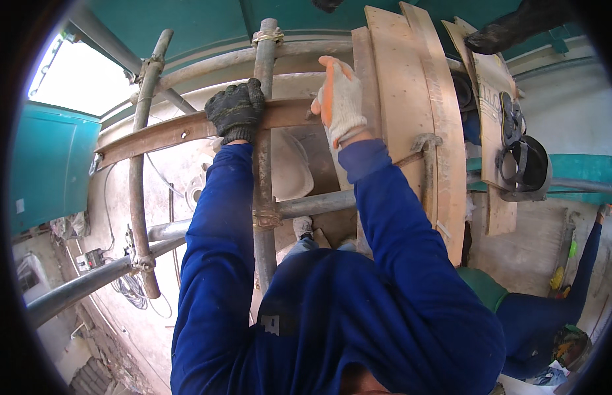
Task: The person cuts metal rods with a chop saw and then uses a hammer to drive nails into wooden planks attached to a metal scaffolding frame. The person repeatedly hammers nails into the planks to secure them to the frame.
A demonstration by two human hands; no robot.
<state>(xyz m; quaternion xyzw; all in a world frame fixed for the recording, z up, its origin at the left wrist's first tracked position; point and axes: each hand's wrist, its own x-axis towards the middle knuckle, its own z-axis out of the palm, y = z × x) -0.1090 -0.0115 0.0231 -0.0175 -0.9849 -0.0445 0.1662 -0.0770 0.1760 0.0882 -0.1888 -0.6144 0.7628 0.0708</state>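
My left hand [235, 112], in a dark grey work glove, is closed around a rusty steel bar [167, 138] that lies across the upright scaffold pipes. Close by stands an upright pipe [263, 164], just right of that hand. My right hand [340, 99] wears a white knit glove with orange palm and fingertips. Its fingers point away from me and its thumb stands apart, near the bar's right end. It appears to hold nothing; whether the thumb touches the bar, I cannot tell.
Long wooden planks [401, 85] stretch along my right, with a hammer-like metal tool [428, 164] on them. A black helmet-like item with straps [533, 168] lies farther right. Horizontal pipes [319, 204] cross below. A co-worker's dark blue sleeve [586, 263] shows at lower right.
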